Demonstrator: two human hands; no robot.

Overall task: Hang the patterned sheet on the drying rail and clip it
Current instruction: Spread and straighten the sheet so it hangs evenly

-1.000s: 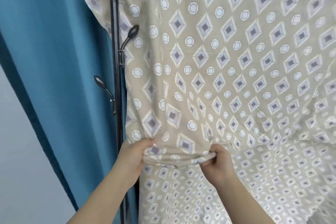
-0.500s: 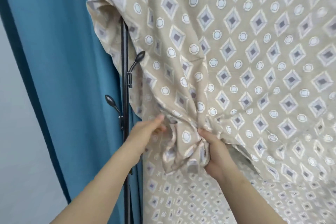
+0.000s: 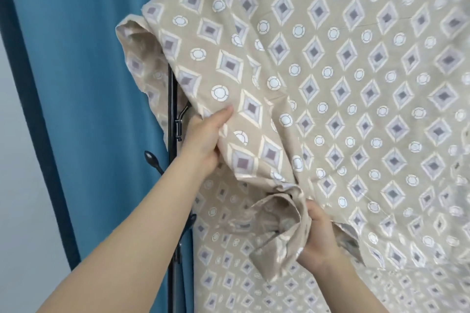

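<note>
The patterned sheet [image 3: 343, 89], beige with grey diamonds and white circles, hangs in front of me and fills most of the view. Its top fold runs along the frame's upper edge; the rail under it is hidden. My left hand [image 3: 203, 142] grips the sheet's left part, thumb on the front and fingers behind the cloth. My right hand [image 3: 318, 239] is lower and holds a bunched, gathered wad of the sheet's bottom edge. A second layer of the sheet hangs behind, below both hands. No clip is visible.
A black metal stand pole [image 3: 172, 134] with knobbed hooks [image 3: 152, 159] rises just left of the sheet, partly covered by its loose corner. A blue curtain [image 3: 84, 84] hangs behind it. A pale wall [image 3: 15, 185] shows at far left.
Both hands have lifted the sheet's lower edge upward. The left hand rose higher along the left side; the right hand went from pinching a flat hem to holding a bunched wad.
</note>
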